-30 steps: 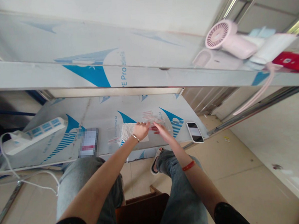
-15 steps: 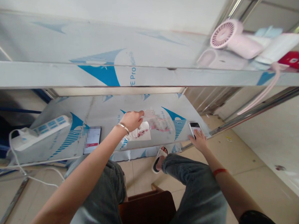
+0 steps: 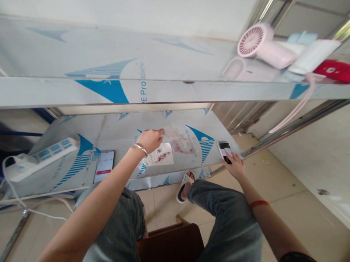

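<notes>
My left hand [image 3: 151,140] is above the lower shelf, fingers bent together at the edge of a clear plastic bag [image 3: 181,140] with small pink and red pieces; whether it pinches the bag is too small to tell. Just below the hand lies a white card [image 3: 164,154] with pink marks and something whitish on its left part. My right hand [image 3: 234,164] has its fingers spread on a phone [image 3: 225,151] that lies at the shelf's right end. Left of the card, a second phone [image 3: 104,166] lies with its screen lit.
A white power strip [image 3: 43,158] with a plugged-in cable is at the left. The upper shelf [image 3: 173,90] crosses in front, carrying a pink fan [image 3: 266,46] and a red packet [image 3: 336,71]. Below are my knees and a brown stool [image 3: 172,246].
The view has shifted slightly, so most things sit a little further left. Both hands keep nearly the same places over the shelf, the right one still on the phone.
</notes>
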### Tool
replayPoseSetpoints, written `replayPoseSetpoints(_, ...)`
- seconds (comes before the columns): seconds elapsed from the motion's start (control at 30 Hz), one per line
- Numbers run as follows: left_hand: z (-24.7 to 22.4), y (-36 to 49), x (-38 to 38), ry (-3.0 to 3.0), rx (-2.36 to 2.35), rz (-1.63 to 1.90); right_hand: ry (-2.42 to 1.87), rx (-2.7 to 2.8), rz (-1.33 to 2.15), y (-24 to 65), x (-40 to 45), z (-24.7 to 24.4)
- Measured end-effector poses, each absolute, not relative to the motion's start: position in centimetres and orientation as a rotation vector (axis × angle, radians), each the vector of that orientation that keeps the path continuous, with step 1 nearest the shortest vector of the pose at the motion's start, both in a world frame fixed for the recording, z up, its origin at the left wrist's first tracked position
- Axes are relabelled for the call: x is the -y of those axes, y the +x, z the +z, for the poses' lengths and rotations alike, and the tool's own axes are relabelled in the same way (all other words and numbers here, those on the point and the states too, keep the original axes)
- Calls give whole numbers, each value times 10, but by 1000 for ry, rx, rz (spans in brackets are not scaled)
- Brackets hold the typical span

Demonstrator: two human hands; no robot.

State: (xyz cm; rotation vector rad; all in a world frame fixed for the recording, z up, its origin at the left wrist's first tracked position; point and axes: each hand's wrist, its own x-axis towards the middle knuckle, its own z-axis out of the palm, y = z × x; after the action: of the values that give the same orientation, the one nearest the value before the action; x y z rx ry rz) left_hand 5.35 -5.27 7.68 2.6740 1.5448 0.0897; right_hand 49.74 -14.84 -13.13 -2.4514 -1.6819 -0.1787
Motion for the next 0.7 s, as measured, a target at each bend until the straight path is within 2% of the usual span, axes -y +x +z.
replayPoseSetpoints(0.37, 79, 55, 54, 2680, -1548, -3, -2232, 1753, -128, 497, 128, -131)
replayPoseSetpoints(0.7, 80, 49, 53, 2690, -1567, 20, -2441, 1653, 27, 491, 132, -121)
